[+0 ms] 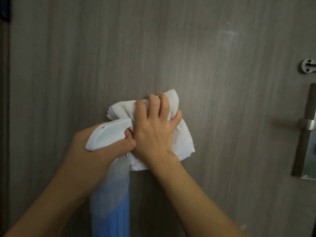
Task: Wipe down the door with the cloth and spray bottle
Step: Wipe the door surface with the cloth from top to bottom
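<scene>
At centre frame, against grey wood-grain door: right hand gripping white cloth, left hand clutching spray bottle; lever handle at right edge.

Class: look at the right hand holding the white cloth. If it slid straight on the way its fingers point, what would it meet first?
The right hand points up the grey wood-grain door. Its fingers curl over the white folded cloth, and beyond that only bare door shows. The silver lever handle sits off to the right, probably clear.
</scene>
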